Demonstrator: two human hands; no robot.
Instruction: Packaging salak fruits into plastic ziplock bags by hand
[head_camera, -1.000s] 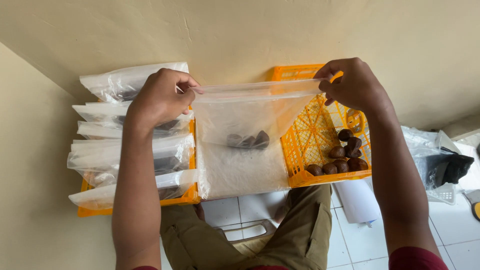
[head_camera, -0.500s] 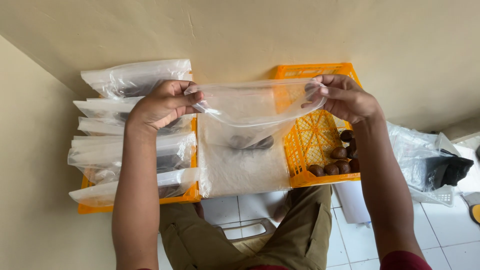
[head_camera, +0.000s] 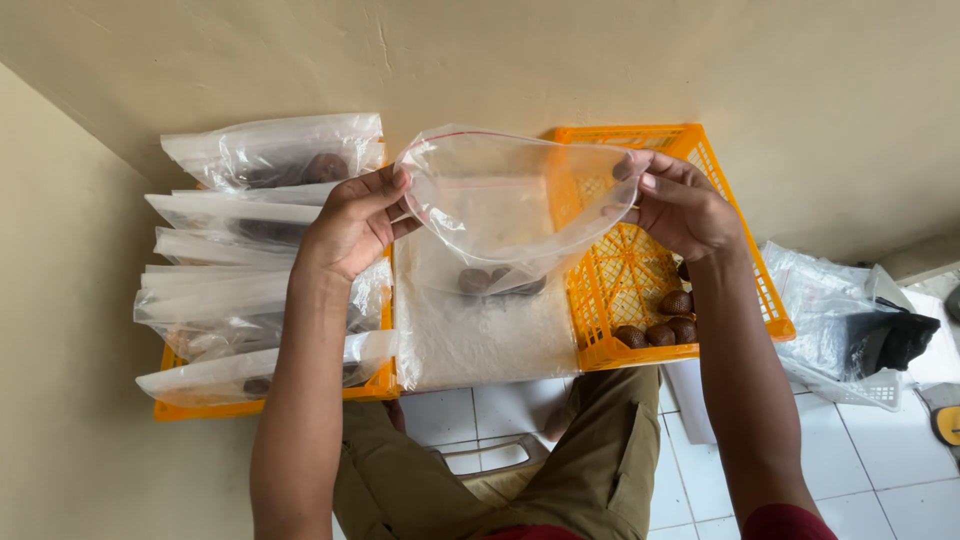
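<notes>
My left hand (head_camera: 355, 225) and my right hand (head_camera: 680, 205) each pinch one side of the mouth of a clear zip bag (head_camera: 500, 250). The mouth is spread wide open toward me. A few brown scaly fruits (head_camera: 500, 283) lie at the bag's bottom. The bag hangs between two orange crates. The right crate (head_camera: 740, 260) holds several loose brown fruits (head_camera: 665, 320) under my right wrist. The left crate (head_camera: 270, 405) is piled with filled clear bags (head_camera: 250, 260).
A wall stands just behind the crates. A crumpled clear plastic bag (head_camera: 830, 320) with a dark item (head_camera: 900, 340) lies on the white tiled floor at the right. My knees in olive trousers (head_camera: 560, 470) are below the crates.
The bag's mouth was held flat and stretched wide; my hands have moved closer together and pulled it open into a round opening.
</notes>
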